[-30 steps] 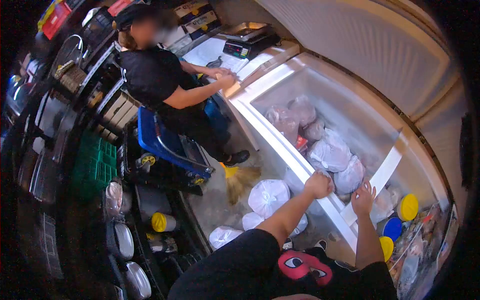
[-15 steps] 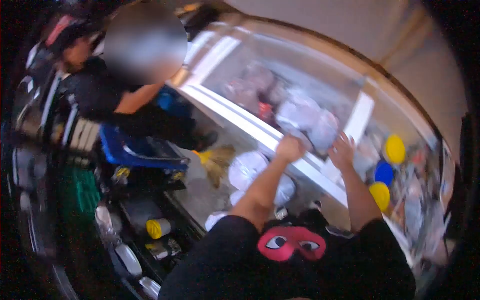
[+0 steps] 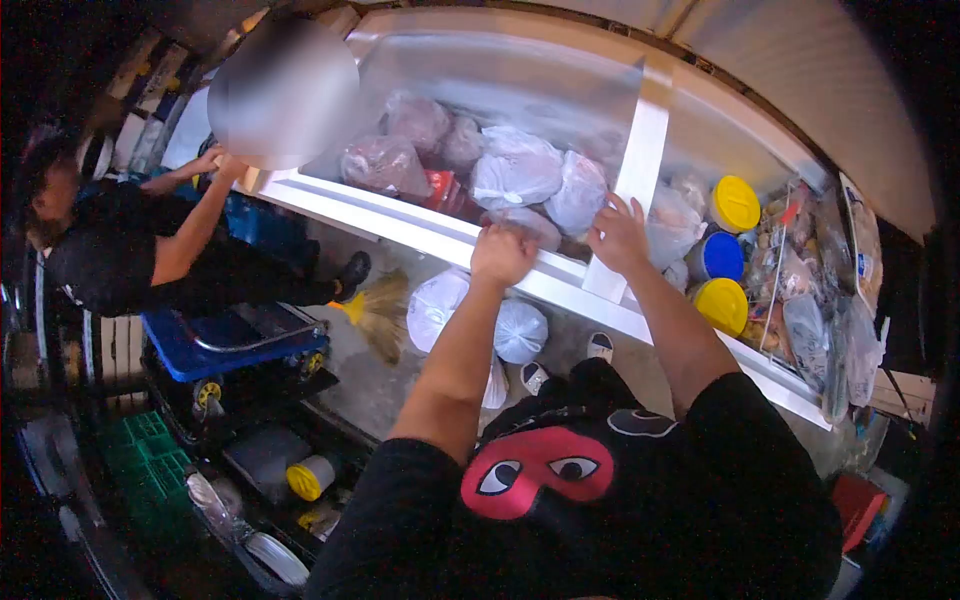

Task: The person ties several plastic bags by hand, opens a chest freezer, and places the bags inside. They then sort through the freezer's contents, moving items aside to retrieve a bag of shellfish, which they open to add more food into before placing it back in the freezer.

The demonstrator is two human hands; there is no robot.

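My left hand (image 3: 503,253) is curled over the front rim of a white chest freezer (image 3: 400,222), its knuckles beside a clear plastic bag (image 3: 531,226). Against the white crossbar (image 3: 643,135) rests my right hand (image 3: 618,235), fingers spread and nothing in its grasp. Two white knotted bags, a larger bag (image 3: 515,168) and a smaller bag (image 3: 578,193), lie inside just beyond my hands. Cloudy bags (image 3: 385,165) and a red packet (image 3: 444,190) fill the area to their left.
Right of the crossbar sit tubs with yellow lids (image 3: 735,204) and a blue lid (image 3: 723,256), beside bagged goods. White bags (image 3: 438,305) and a broom (image 3: 380,315) are on the floor. A blue trolley (image 3: 225,340) stands left, near another person (image 3: 120,240).
The view has shifted, and the freezer now appears further left and steadier. My hands remain at the rim and crossbar. The other person's arms now reach toward the freezer's left end.
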